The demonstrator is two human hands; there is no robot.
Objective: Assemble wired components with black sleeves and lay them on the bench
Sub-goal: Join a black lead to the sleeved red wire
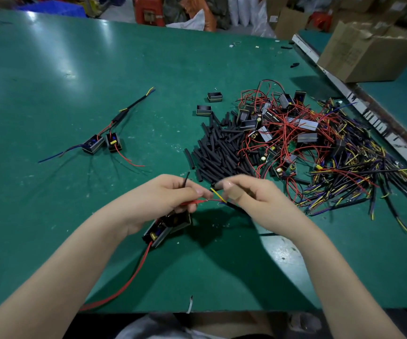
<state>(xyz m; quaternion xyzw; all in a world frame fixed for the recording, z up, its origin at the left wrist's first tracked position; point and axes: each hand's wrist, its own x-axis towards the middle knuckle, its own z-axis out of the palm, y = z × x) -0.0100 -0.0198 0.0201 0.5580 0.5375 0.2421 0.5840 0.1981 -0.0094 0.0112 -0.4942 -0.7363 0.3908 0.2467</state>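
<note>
left hand (pixel 170 194) pinches red wire (pixel 195 203), axis left-right | right hand (pixel 248 196) grips cable (pixel 218 195)

Sleeve pile (pixel 218 152) left of wire tangle (pixel 319 148); finished assembly (pixel 104 140) far left on bench (pixel 50 69).

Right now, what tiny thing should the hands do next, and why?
Probably bring the two wire ends together. The left hand pinches the red wire from the small black module, with a thin black sleeve sticking up from its fingers. The right hand holds a cable with bare yellow and blue tips close by, but they look not yet joined.
</note>
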